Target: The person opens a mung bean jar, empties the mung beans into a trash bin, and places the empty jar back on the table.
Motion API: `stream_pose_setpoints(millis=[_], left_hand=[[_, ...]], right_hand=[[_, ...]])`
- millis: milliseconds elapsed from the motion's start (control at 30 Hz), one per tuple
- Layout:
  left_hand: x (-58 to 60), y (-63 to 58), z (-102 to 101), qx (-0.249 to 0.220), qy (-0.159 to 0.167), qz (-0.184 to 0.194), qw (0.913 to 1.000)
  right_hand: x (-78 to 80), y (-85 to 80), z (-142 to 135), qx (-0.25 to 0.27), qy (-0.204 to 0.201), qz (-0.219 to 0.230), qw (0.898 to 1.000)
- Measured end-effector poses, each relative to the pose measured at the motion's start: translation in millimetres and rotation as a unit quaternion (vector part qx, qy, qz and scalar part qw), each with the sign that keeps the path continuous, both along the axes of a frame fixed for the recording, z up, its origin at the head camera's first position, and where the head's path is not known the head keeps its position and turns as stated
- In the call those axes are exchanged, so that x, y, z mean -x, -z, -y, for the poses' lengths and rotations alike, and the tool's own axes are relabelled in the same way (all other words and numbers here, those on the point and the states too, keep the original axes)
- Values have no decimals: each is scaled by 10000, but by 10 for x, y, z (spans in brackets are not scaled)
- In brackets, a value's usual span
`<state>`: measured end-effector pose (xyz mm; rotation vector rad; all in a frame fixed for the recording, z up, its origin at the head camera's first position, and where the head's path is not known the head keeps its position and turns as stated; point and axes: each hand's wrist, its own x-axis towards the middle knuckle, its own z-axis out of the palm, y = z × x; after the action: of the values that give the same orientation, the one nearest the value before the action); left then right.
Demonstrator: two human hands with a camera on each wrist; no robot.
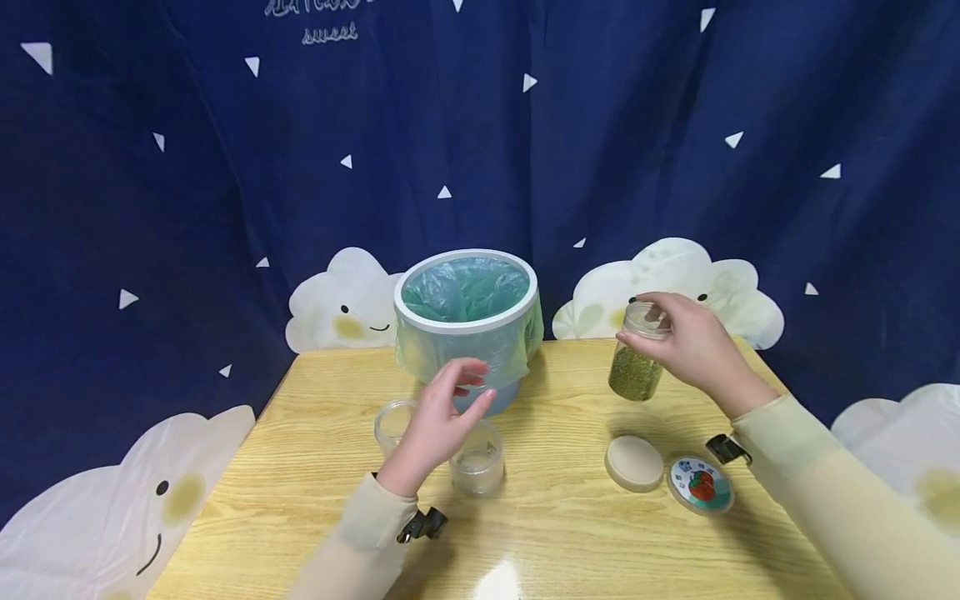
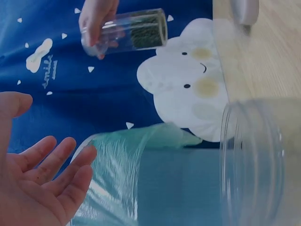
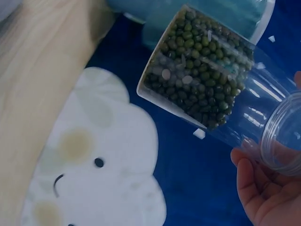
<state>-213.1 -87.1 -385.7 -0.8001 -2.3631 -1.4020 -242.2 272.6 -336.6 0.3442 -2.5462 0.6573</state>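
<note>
My right hand grips a clear jar by its open neck, raised above the table. Small green beans, like mung beans, fill the lower part of the jar. My left hand holds nothing; its fingers are apart and loosely bent in front of the bin. Just below it on the table stand a clear jar and a second clear container, which the hand partly hides. In the left wrist view, a clear threaded rim shows close by.
A blue bin with a white rim and a green plastic liner stands at the table's back. On the right lie a beige lid and a lid with a red fruit picture. A dark blue curtain hangs behind the wooden table.
</note>
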Motion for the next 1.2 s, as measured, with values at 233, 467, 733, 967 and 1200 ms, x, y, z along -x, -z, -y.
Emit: stream_pose_setpoints(millis=[233,467,733,967,1200], left_hand=[[-42,30,-161,-247,199,120,9994],[-64,58,-283,-587,423,230,9971],[-100,93,-439,-771,762,797,9909],[-138,121,-554,-921,1120,982,9846],[-186,103,-578,-857,1434,1182,9788]], right_hand=[[-141,-56,214,25,-225,-242,9995],[-267,-91,406,72,-461,-539,9975],[-394,-111,598,263,-749,-887,9929],[-458,-101,729,311,-1083,-1277,9854],[-519,-87,841,208,-1368,-1553,9781]])
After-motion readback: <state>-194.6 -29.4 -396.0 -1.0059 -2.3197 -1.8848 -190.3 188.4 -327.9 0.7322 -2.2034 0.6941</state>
